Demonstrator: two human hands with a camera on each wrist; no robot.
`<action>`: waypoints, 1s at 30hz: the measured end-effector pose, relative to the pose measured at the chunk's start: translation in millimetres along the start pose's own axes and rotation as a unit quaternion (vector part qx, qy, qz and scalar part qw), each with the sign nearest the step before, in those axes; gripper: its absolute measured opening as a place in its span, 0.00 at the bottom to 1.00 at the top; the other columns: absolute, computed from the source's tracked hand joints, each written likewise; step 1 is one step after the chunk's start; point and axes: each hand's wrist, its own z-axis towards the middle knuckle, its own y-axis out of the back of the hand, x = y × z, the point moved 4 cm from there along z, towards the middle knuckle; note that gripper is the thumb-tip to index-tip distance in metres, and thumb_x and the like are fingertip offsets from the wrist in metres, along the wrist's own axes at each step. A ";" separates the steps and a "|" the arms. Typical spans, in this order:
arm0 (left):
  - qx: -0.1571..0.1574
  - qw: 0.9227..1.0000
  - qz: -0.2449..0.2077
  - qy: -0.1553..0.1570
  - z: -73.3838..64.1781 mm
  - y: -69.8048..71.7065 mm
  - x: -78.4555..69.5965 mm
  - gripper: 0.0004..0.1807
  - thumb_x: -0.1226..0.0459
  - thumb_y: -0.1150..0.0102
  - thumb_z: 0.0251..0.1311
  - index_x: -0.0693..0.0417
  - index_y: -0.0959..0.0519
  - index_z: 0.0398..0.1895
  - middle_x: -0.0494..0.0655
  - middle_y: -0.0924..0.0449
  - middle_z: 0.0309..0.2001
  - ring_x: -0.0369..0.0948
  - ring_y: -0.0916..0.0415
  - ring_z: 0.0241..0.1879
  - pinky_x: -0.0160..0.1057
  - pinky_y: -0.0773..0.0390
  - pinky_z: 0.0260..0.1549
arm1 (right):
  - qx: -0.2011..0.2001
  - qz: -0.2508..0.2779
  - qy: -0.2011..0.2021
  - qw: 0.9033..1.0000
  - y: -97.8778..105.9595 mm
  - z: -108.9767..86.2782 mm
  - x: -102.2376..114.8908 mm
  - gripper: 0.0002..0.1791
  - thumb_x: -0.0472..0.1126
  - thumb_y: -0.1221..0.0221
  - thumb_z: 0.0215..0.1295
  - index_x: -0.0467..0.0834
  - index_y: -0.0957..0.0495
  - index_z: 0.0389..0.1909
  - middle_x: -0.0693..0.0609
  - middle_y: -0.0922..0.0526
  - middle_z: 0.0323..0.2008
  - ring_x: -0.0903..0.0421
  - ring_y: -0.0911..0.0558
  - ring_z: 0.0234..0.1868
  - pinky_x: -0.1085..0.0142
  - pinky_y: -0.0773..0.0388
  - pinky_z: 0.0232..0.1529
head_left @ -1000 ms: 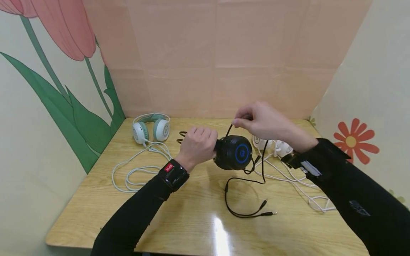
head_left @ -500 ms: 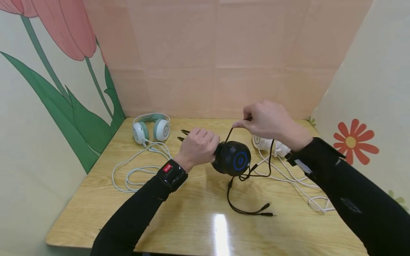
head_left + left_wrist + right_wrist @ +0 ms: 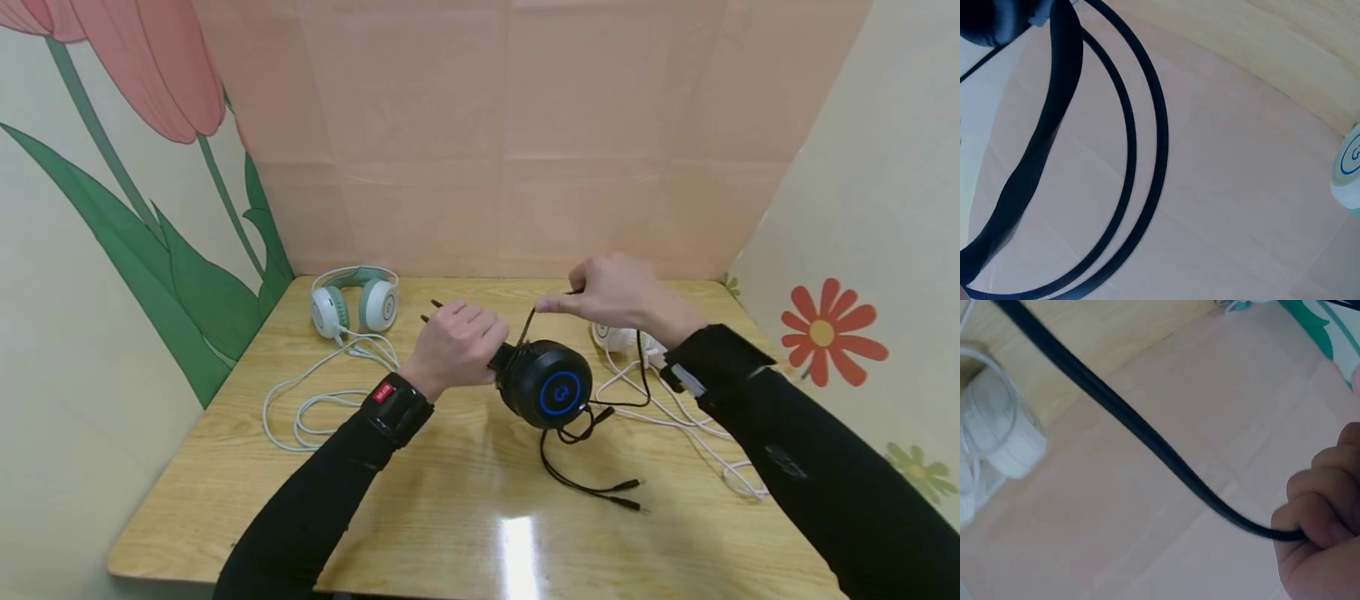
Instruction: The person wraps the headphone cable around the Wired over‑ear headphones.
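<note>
Two grips at once: fingers of the left hand (image 3: 457, 346) curled round the headband (image 3: 1032, 165) of the black headphones (image 3: 545, 383), thumb and curled fingers of the right hand (image 3: 618, 292) pinching the black cable (image 3: 1147, 434). Holds the black headphones over the middle of the desk (image 3: 420, 517), ear cup (image 3: 528, 387) with its lit blue ring (image 3: 560, 392) turned toward the near edge. Just past the left hand, toward the far left corner, tips of two thin black hoops (image 3: 1163, 137). Below the ear cup, toward the near edge, a tangle of cable (image 3: 581, 435) and two plugs (image 3: 625, 503). Beneath the right hand, toward the far right corner, white headphones (image 3: 613, 337), partly hidden, with white cable (image 3: 684, 424) strewn toward the right edge. Near the far left corner, white-and-green headphones (image 3: 378, 304), pale cable (image 3: 300, 450) looped toward the left edge. Beyond the far edge, a peach-coloured covering (image 3: 502, 125).
</note>
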 end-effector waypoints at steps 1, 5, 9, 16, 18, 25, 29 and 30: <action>-0.003 1.000 -0.005 -0.001 0.2 0.9 0.8 0.06 0.62 0.50 0.49 0.51 0.31 0.18 0.41 0.34 0.16 0.39 0.34 0.17 0.37 0.33 0.21 | 0.009 0.023 0.004 1.000 -3.9 1.2 -1.8 0.39 0.75 0.41 0.59 0.49 0.44 0.12 0.58 0.47 0.13 0.61 0.49 0.15 0.67 0.52 0.20; -0.010 1.000 -0.018 -0.007 1.4 3.4 2.5 0.08 0.62 0.49 0.52 0.52 0.30 0.18 0.41 0.33 0.16 0.40 0.33 0.17 0.38 0.31 0.22 | 0.050 0.110 0.023 0.992 -19.4 5.7 -6.9 0.36 0.67 0.37 0.62 0.48 0.44 0.12 0.58 0.48 0.13 0.61 0.49 0.14 0.67 0.50 0.20; -0.017 0.999 -0.042 0.002 1.4 3.7 4.8 0.06 0.61 0.48 0.46 0.52 0.31 0.18 0.41 0.33 0.17 0.40 0.32 0.17 0.38 0.30 0.22 | 0.091 0.164 0.030 0.982 -32.5 7.1 -10.1 0.33 0.63 0.39 0.66 0.48 0.39 0.13 0.58 0.44 0.13 0.61 0.46 0.14 0.67 0.47 0.20; -0.048 0.994 -0.086 0.043 -2.4 5.3 10.7 0.07 0.60 0.50 0.44 0.53 0.31 0.17 0.43 0.31 0.17 0.41 0.28 0.19 0.40 0.26 0.24 | 0.129 0.240 0.020 0.962 -50.9 6.4 -14.6 0.28 0.58 0.42 0.71 0.45 0.34 0.17 0.57 0.41 0.16 0.60 0.42 0.16 0.66 0.45 0.22; -0.051 0.992 -0.100 0.056 -3.6 5.7 11.6 0.07 0.60 0.50 0.44 0.53 0.31 0.17 0.43 0.31 0.17 0.41 0.28 0.19 0.40 0.26 0.24 | 0.126 0.250 0.014 0.960 -56.4 5.9 -16.5 0.27 0.58 0.41 0.71 0.45 0.32 0.17 0.58 0.40 0.17 0.60 0.41 0.17 0.67 0.45 0.23; -0.058 0.980 -0.144 0.125 -5.4 6.2 17.7 0.06 0.61 0.48 0.43 0.53 0.31 0.18 0.44 0.31 0.17 0.42 0.33 0.17 0.41 0.30 0.19 | 0.127 0.300 -0.001 0.945 -70.6 1.1 -24.0 0.22 0.56 0.43 0.73 0.44 0.18 0.25 0.55 0.24 0.22 0.55 0.26 0.28 0.64 0.31 0.33; -0.067 0.972 -0.159 0.162 -8.4 4.3 21.6 0.06 0.62 0.46 0.43 0.54 0.30 0.18 0.44 0.31 0.17 0.42 0.34 0.16 0.42 0.32 0.17 | 0.145 0.350 0.006 0.925 -73.4 -1.3 -28.8 0.17 0.49 0.43 0.73 0.41 0.16 0.33 0.50 0.20 0.30 0.52 0.24 0.35 0.61 0.29 0.40; -0.068 0.969 -0.163 0.171 -9.4 3.4 22.4 0.06 0.62 0.46 0.42 0.54 0.30 0.18 0.45 0.31 0.17 0.42 0.35 0.16 0.42 0.33 0.17 | 0.149 0.361 0.010 0.920 -73.6 -1.9 -29.7 0.15 0.47 0.43 0.73 0.41 0.15 0.34 0.49 0.20 0.31 0.52 0.24 0.36 0.62 0.28 0.41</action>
